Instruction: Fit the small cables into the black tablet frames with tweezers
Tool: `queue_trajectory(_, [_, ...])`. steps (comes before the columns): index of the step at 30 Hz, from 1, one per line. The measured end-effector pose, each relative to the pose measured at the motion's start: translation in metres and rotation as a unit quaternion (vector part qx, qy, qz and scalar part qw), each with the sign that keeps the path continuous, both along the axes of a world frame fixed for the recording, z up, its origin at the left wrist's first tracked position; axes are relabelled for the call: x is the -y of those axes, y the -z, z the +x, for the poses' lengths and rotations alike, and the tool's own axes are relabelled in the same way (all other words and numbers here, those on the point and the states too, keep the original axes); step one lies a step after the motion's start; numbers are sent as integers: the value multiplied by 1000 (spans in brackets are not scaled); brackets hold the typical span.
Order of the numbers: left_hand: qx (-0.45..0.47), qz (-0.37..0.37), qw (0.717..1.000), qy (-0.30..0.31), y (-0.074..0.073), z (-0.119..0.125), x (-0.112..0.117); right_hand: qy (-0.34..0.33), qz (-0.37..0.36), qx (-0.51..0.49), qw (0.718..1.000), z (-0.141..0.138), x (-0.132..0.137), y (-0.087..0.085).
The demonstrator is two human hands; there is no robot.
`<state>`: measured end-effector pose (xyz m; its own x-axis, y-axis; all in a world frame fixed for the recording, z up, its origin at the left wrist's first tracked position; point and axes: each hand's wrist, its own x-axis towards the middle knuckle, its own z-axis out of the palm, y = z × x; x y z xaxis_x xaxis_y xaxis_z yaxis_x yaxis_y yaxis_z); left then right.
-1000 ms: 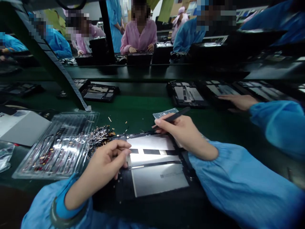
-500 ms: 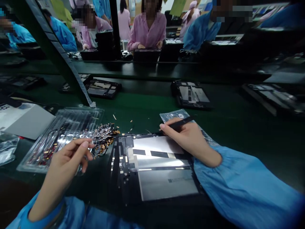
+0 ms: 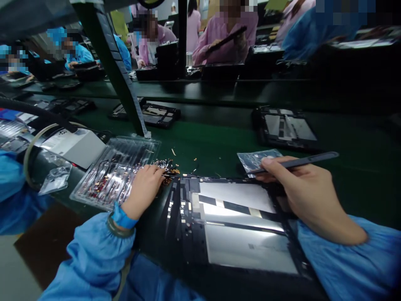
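Opened tablet (image 3: 244, 251) face-down on green bench (image 3: 206, 144), between both hands.
Right hand (image 3: 308, 192) pinching black tweezers (image 3: 313, 160), tips near the tablet's far edge; contact unclear. Left hand (image 3: 144, 188) at the small cable pile (image 3: 171, 166) off the tablet's far-left corner, fingers bent down; can't tell if pinching anything. Clear plastic tray (image 3: 139, 144) just left of the pile, second opened tablet (image 3: 290, 128) farther back.

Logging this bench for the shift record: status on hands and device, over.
Left hand at small-parts pile, grip hidden. Right hand holding slim dark tool. Opened device between them. Plastic packet by its far edge.
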<state>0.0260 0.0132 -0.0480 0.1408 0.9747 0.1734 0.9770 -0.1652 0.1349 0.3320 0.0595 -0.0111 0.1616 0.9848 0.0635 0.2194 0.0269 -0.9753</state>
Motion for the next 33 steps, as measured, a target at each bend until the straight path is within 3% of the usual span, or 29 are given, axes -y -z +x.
queue_trajectory(4, [52,7,999,0,3,10,-7,-9,9,6,1000,0,0,-1])
queue_trajectory(8, [158,53,986,-23,-6,3,-4,-34,57,-24,998,4,4,-8])
queue_trajectory(11, [266,96,956,-73,-18,-2,0,-104,133,-17,985,7,10,-19])
queue_trajectory(14, [374,98,916,-102,-31,6,5,-168,184,94,964,1,19,-29])
queue_trajectory(15, [439,76,890,-96,-35,13,7,-197,188,141,952,-4,23,-31])
queue_trajectory(16, [526,41,845,-82,-39,22,11,-230,190,179,938,-11,27,-32])
queue_trajectory(17, [625,-2,778,-64,-43,34,15,-264,194,202,923,-19,32,-32])
queue_trajectory(20, [850,-115,514,-21,-50,72,28,-326,233,196,895,-44,46,-25])
queue_trajectory(21, [875,-133,466,-17,-52,83,33,-328,250,180,893,-51,50,-22])
queue_trajectory(22, [887,-146,439,-14,-52,92,36,-333,260,164,891,-55,53,-20])
queue_trajectory(24, [891,-161,425,5,-52,101,42,-344,274,135,888,-56,55,-19])
queue_trajectory(29, [854,-174,481,92,-46,87,43,-376,235,115,889,-34,54,-33])
queue_trajectory(33, [864,-164,473,54,-39,91,47,-364,170,86,912,-33,57,-31])
